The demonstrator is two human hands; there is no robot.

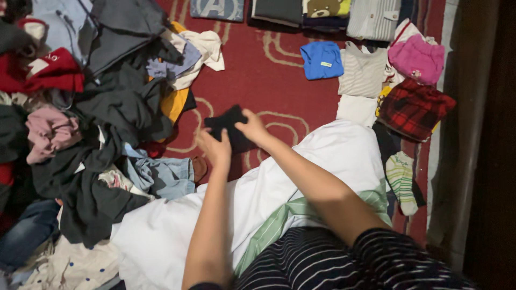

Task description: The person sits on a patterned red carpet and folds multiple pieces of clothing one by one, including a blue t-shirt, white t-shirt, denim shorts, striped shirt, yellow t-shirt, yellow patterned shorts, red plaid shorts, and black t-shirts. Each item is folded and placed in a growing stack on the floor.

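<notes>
Black cloth point(230, 128), small and partly folded, lies on the red carpet point(279, 80) near its middle, just beyond a white sheet point(333, 156) that covers the person's lap. Left hand point(214, 147): fingers together, closed over the cloth's near left corner, pinching it. Right hand point(252, 128): fingers curled, pressing on the cloth's right side; whether it grips or only rests there cannot be told. Both forearms are bare; striped dark sleeves show at the bottom edge. Along the carpet's left side, an unsorted heap point(107, 107) of dark, grey, red and pink clothes, with a pair of light jeans point(164, 177) at its near edge, close to the left hand. Toward the carpet's far and right edges, folded items laid flat: a blue shirt point(321, 60), a grey ribbed top point(361, 72) just beside it, a pink garment point(416, 56), a red plaid shirt point(413, 110), and a green-striped sock point(402, 180) near the sheet's right edge. More folded pieces line the far edge.
</notes>
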